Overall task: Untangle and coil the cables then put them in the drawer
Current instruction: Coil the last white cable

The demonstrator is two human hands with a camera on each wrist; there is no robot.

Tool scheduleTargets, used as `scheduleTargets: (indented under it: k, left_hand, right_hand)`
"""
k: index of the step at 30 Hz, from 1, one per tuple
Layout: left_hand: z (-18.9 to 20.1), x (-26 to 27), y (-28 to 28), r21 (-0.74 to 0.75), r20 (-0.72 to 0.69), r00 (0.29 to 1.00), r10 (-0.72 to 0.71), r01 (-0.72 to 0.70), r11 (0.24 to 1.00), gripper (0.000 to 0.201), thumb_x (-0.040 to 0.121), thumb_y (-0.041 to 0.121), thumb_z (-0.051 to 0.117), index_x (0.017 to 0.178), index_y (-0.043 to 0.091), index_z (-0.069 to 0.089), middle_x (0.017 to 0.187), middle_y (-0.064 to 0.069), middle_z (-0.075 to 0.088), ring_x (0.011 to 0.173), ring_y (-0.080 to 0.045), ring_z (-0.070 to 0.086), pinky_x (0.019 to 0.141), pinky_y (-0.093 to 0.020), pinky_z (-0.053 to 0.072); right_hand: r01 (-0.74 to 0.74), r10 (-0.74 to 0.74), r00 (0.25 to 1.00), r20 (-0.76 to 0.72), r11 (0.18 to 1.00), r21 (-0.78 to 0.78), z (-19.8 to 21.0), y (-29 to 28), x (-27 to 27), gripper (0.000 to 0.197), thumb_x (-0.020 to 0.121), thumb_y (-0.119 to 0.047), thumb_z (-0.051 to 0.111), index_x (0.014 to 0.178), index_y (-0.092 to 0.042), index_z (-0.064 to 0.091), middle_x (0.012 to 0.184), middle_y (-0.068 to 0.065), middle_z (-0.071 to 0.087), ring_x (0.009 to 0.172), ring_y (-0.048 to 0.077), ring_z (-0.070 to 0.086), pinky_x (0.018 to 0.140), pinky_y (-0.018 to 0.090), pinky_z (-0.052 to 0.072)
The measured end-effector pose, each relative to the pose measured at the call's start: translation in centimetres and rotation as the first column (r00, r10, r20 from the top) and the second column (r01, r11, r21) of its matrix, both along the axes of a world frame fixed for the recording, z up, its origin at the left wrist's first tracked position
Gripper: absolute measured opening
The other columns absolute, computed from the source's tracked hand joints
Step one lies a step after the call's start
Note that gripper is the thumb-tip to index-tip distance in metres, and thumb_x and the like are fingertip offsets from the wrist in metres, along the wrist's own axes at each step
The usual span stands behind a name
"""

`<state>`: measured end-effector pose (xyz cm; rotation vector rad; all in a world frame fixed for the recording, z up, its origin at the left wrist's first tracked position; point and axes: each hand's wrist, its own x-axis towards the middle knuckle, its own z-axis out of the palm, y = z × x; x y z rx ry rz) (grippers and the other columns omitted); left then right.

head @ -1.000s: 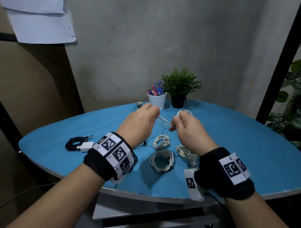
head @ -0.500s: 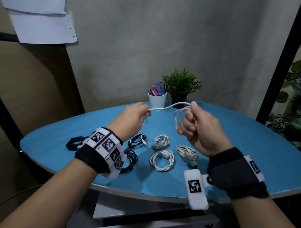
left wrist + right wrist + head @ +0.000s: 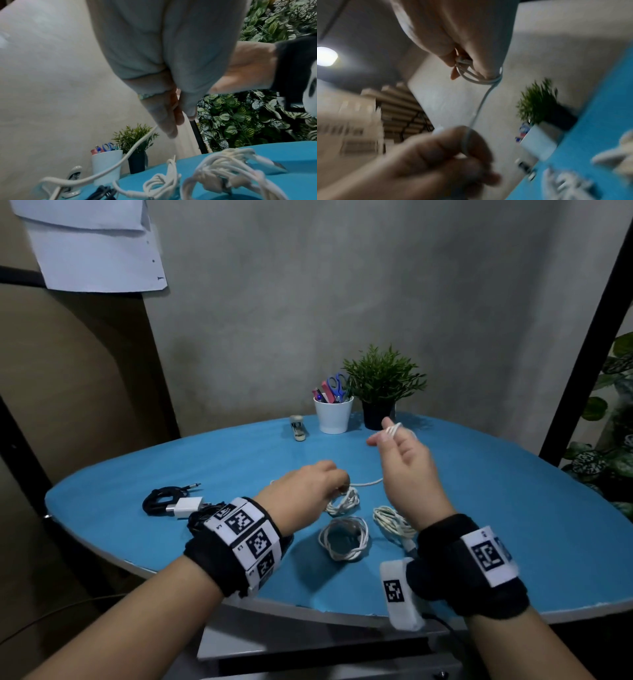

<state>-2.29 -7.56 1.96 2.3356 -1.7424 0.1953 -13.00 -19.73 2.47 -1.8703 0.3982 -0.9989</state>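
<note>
My right hand (image 3: 388,434) is raised above the blue table (image 3: 513,508) with a few loops of a white cable (image 3: 394,429) wound round its fingers. The right wrist view shows the thumb and fingers pinching those loops (image 3: 471,73). The cable's free strand (image 3: 368,483) runs down to my left hand (image 3: 337,482), which pinches it low over the table; its fingers (image 3: 169,119) close on the strand (image 3: 130,151). Three coiled white cables lie beneath my hands: one (image 3: 342,502) by the left fingers, one (image 3: 344,537) nearer me, one (image 3: 394,522) under the right wrist.
Black cables (image 3: 160,500) and a white charger plug (image 3: 185,506) lie at the table's left. A white cup of scissors and pens (image 3: 333,414), a potted plant (image 3: 380,385) and a small stapler (image 3: 298,429) stand at the back. A grey drawer unit (image 3: 308,648) sits below the front edge.
My left hand has dropped from level with the right hand to just above the table, drawing the strand down. The right hand stays raised, now with the loops round its fingertips.
</note>
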Motion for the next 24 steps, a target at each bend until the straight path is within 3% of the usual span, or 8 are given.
scheduleTargets:
  k: [3, 4, 8, 14, 16, 18, 21, 24]
  left_hand:
    - [0.9, 0.5, 0.0, -0.157, 0.072, 0.997, 0.007, 0.004, 0.988, 0.016, 0.096, 0.022, 0.046, 0.108, 0.017, 0.055, 0.119, -0.001, 0.048, 0.089, -0.027, 0.057, 0.075, -0.041, 0.047]
    - [1.3, 0.7, 0.0, -0.199, 0.095, 0.995, 0.015, 0.005, 0.980, 0.016, 0.096, 0.022, 0.047, 0.107, 0.017, 0.056, 0.120, -0.002, 0.048, 0.087, -0.028, 0.058, 0.074, -0.042, 0.048]
    - [2.5, 1.8, 0.0, -0.321, 0.124, 0.992, 0.012, 0.029, 0.947, 0.014, 0.094, 0.020, 0.050, 0.102, 0.013, 0.059, 0.118, -0.005, 0.051, 0.086, -0.030, 0.058, 0.073, -0.043, 0.049]
    - [3.7, 3.7, 0.4, -0.422, 0.119, 0.991, 0.055, 0.001, 0.907, 0.016, 0.091, 0.018, 0.057, 0.099, 0.006, 0.066, 0.113, -0.010, 0.057, 0.092, -0.027, 0.060, 0.081, -0.035, 0.045]
    - [3.9, 4.2, 0.7, -0.403, 0.112, 0.989, 0.097, -0.044, 0.914, 0.021, 0.093, 0.021, 0.053, 0.101, 0.007, 0.066, 0.108, -0.009, 0.059, 0.092, -0.027, 0.059, 0.082, -0.034, 0.043]
    - [3.7, 4.6, 1.0, -0.353, 0.110, 0.988, 0.107, -0.062, 0.934, 0.024, 0.095, 0.025, 0.050, 0.100, 0.007, 0.066, 0.096, -0.008, 0.059, 0.085, -0.026, 0.057, 0.081, -0.035, 0.043]
    - [3.2, 4.1, 1.6, -0.287, 0.059, 0.997, 0.047, -0.028, 0.958, 0.032, 0.096, 0.032, 0.043, 0.094, 0.004, 0.060, 0.080, -0.002, 0.050, 0.071, -0.016, 0.046, 0.072, -0.033, 0.042]
    - [2.9, 2.6, 2.1, -0.220, -0.019, 1.000, -0.016, 0.012, 0.975, 0.036, 0.096, 0.040, 0.032, 0.098, 0.011, 0.053, 0.085, 0.000, 0.054, 0.069, -0.014, 0.050, 0.069, -0.030, 0.041]
  right_hand:
    - [0.011, -0.091, 0.961, -0.261, 0.956, -0.292, -0.7, -0.1, 0.2, 0.024, 0.099, -0.021, 0.039, 0.098, -0.007, 0.059, 0.099, 0.004, 0.060, 0.100, 0.023, 0.056, 0.068, 0.025, 0.032]
    - [-0.001, -0.110, 0.944, -0.311, 0.941, -0.338, -0.8, 0.0, 0.3, 0.025, 0.099, -0.022, 0.038, 0.097, -0.006, 0.057, 0.094, 0.005, 0.060, 0.093, 0.026, 0.057, 0.068, 0.029, 0.035]
    - [-0.088, -0.035, 0.914, -0.404, 0.955, -0.282, -0.7, 0.3, 0.6, 0.029, 0.097, -0.029, 0.035, 0.082, -0.011, 0.051, 0.088, 0.012, 0.064, 0.083, 0.029, 0.059, 0.077, 0.043, 0.048]
    - [-0.206, 0.083, 0.888, -0.453, 0.952, -0.228, -1.3, 0.3, 0.0, 0.053, 0.094, -0.047, 0.045, 0.068, -0.002, 0.056, 0.058, 0.002, 0.046, 0.055, 0.017, 0.043, 0.058, 0.031, 0.036]
    - [-0.240, 0.227, 0.920, -0.318, 0.971, -0.003, -1.1, 0.5, -0.3, 0.049, 0.096, -0.041, 0.044, 0.059, -0.011, 0.054, 0.049, -0.003, 0.044, 0.049, 0.016, 0.043, 0.055, 0.027, 0.038]
    - [-0.318, 0.346, 0.934, -0.091, 0.920, 0.231, -0.4, 0.7, -0.6, 0.047, 0.099, -0.036, 0.040, 0.059, -0.012, 0.048, 0.039, -0.006, 0.034, 0.041, 0.014, 0.036, 0.053, 0.027, 0.038]
    - [-0.464, 0.401, 0.886, 0.233, 0.764, 0.449, 1.1, 0.6, -1.0, 0.045, 0.100, -0.035, 0.033, 0.062, -0.013, 0.043, 0.038, -0.006, 0.024, 0.038, 0.014, 0.025, 0.058, 0.030, 0.042]
    - [-0.579, 0.372, 0.812, 0.449, 0.604, 0.547, 2.5, 0.2, -1.4, 0.043, 0.100, -0.037, 0.031, 0.066, -0.014, 0.045, 0.044, -0.005, 0.027, 0.042, 0.014, 0.027, 0.057, 0.028, 0.042]
